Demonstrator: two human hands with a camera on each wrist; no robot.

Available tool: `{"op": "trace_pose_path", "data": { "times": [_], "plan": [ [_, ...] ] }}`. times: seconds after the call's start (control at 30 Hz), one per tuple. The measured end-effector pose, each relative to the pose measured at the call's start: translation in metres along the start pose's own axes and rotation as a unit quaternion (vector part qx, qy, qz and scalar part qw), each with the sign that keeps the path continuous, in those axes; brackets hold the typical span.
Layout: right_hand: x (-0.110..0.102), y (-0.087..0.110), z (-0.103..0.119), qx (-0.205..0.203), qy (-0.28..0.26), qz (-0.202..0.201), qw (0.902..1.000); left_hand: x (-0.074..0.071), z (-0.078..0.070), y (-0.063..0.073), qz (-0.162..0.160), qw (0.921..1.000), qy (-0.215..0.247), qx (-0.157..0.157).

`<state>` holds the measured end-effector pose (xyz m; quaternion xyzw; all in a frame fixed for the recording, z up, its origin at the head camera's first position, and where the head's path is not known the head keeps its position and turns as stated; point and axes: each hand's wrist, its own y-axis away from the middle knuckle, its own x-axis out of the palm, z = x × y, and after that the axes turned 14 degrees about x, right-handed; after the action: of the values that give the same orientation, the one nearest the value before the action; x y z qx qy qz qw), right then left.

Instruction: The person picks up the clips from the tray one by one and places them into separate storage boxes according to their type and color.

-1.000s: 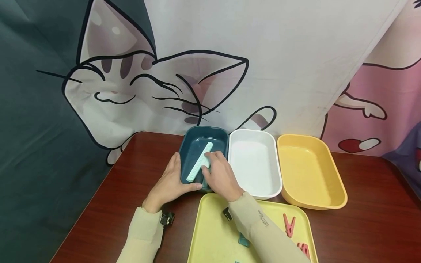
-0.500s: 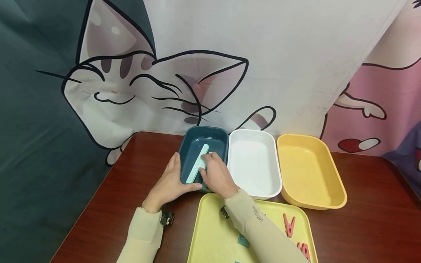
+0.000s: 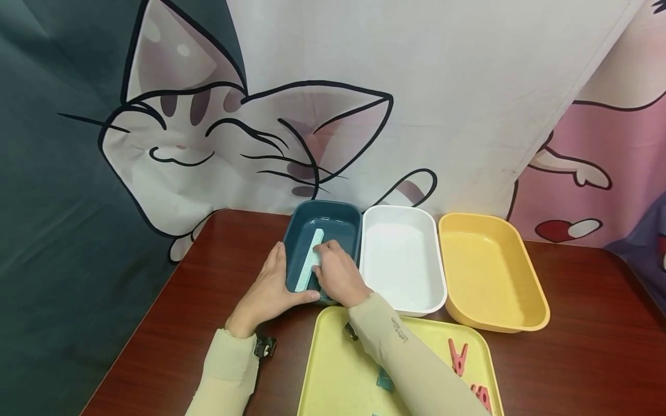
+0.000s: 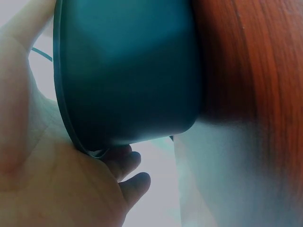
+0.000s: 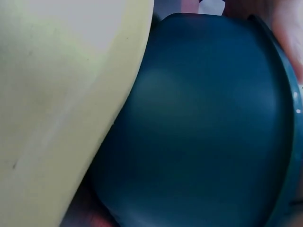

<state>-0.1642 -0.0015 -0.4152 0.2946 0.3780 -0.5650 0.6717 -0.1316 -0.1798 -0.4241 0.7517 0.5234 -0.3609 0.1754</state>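
In the head view my right hand [image 3: 340, 273] reaches into the dark teal bin [image 3: 335, 209] and pinches a long pale mint strip [image 3: 306, 273] with a row of small marks along it. The strip slants inside the bin, its near end close to the front wall, its middle partly behind my fingers. My left hand [image 3: 267, 289] rests against the bin's near left corner, fingers straight along the left side and thumb along the front. In the left wrist view the fingertips [image 4: 137, 184] show beyond the bin's rim. The right wrist view shows the bin's outer wall [image 5: 199, 118], not my fingers.
A white bin [image 3: 403, 260] and a yellow bin [image 3: 489, 271] stand in a row to the right. In front is a pale yellow tray [image 3: 333, 358] with pink clothespins [image 3: 458, 358] and a teal piece [image 3: 384, 379]. A printed cloth [image 3: 333, 127] hangs behind the table [image 3: 588, 306].
My right hand has moved left and slightly down with the mint strip, which now stands steeper in the bin. The left hand and the bins have stayed in place.
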Motion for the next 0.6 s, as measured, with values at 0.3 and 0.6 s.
{"op": "trace_pose_path", "data": {
  "times": [0.3, 0.6],
  "plan": [
    [0.0041, -0.0058, 0.0051, 0.014, 0.038, 0.021, 0.9989, -0.0002, -0.0006, 0.0002, 0.000, 1.0000, -0.003, -0.001],
    [0.0081, -0.0093, 0.0070, 0.012, 0.043, 0.044, 0.9980, 0.0002, 0.0007, 0.0009, -0.004, 0.9999, -0.008, 0.010]
  ]
}}
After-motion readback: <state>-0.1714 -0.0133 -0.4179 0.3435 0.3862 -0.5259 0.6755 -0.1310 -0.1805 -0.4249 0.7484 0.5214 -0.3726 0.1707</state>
